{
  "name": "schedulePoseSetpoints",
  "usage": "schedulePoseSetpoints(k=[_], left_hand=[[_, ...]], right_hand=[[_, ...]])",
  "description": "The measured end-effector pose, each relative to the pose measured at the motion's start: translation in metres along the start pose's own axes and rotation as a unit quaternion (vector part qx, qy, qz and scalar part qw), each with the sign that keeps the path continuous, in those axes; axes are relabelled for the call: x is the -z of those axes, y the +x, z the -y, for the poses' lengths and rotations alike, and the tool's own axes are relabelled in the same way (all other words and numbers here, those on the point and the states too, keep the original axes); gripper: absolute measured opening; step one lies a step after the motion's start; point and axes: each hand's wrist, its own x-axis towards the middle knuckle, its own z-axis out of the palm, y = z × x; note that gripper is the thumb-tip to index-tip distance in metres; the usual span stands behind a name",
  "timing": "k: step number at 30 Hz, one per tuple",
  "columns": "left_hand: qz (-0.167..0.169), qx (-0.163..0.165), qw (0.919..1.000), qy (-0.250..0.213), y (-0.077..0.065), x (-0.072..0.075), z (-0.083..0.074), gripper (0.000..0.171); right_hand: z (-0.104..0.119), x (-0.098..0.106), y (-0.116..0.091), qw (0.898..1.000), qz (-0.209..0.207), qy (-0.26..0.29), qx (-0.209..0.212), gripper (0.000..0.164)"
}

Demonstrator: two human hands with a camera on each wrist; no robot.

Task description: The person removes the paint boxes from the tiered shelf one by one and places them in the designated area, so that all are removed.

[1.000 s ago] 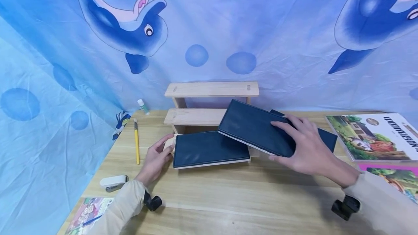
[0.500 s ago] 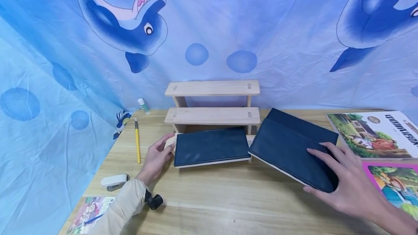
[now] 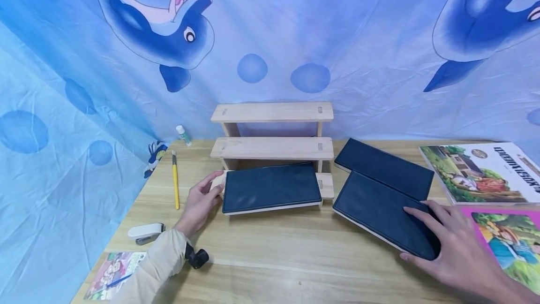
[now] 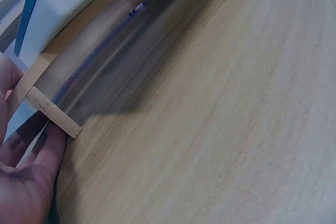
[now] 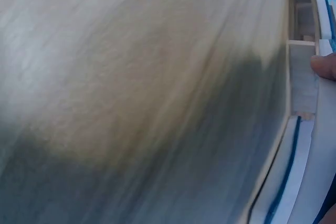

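A pale wooden tiered rack (image 3: pixel 272 148) stands against the backdrop. On its lowest step lies a dark blue book (image 3: pixel 272 187) with pale page edges, jutting over the front. My left hand (image 3: pixel 200 204) grips the left end of that step; the left wrist view shows fingers (image 4: pixel 55 148) around the wooden end. Right of the rack, my right hand (image 3: pixel 455 243) holds a second dark blue book (image 3: pixel 375 212), thumb at the near edge and fingers across the cover. Its far edge overlaps a third dark blue book (image 3: pixel 390 169) lying on the table.
Picture books (image 3: pixel 481 172) lie at the right, a pink-bordered one (image 3: pixel 510 238) nearer. On the left are a yellow-handled brush (image 3: pixel 175 182), a glue stick (image 3: pixel 183 135), a white stapler (image 3: pixel 146 232) and a small illustrated booklet (image 3: pixel 114 273). A blue dolphin-print cloth (image 3: pixel 274 27) hangs behind.
My right hand has carried its book from over the rack's right side rightward and down toward me, onto the third book. The left hand stays at the rack's lowest step.
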Motion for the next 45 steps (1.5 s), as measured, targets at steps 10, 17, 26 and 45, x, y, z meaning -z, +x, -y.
schedulePoseSetpoints(k=[10, 17, 26, 45], left_hand=[[0.003, 0.004, 1.0, -0.001, -0.001, 0.001, -0.001, 0.04], [0.004, -0.002, 1.0, 0.001, -0.001, 0.0, 0.0, 0.04], [0.006, 0.004, 0.9999, 0.014, -0.001, 0.002, -0.003, 0.04], [0.006, 0.014, 0.9992, 0.036, 0.0, 0.002, -0.002, 0.04]], right_hand=[[-0.01, -0.016, 0.001, 1.0, 0.017, 0.007, 0.01, 0.085], [-0.013, -0.022, -0.002, 0.999, 0.034, 0.005, 0.0, 0.086], [-0.012, -0.025, -0.003, 0.997, 0.074, 0.0, -0.015, 0.088], [0.04, 0.009, 0.016, 0.993, 0.057, 0.054, 0.088, 0.088]])
